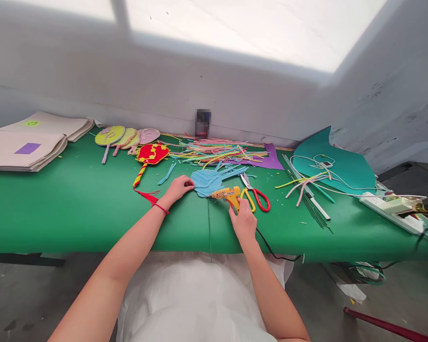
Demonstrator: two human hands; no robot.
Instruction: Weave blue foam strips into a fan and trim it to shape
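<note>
A flat blue fan shape made of pipe cleaners (206, 182) lies in front of me, with loose blue ends sticking out at its upper right. A thin green wire (209, 223) runs from its lower edge toward me. At the left edge of the blue piece, my left hand (179, 187) has its fingers closed on the rim. My right hand (244, 221) grips a yellow hot glue gun (231, 194), whose nozzle end is over the lower right of the blue piece. Scissors (256, 192) with red and yellow handles lie just beyond the glue gun.
Several finished fans (110, 136) and a red-and-yellow fan (152, 154) lie at left, near stacked boards (24, 147). Behind is a pile of coloured pipe cleaners (214, 151). To the right are wires (312, 204), a teal sheet (353, 166) and a power strip (388, 211).
</note>
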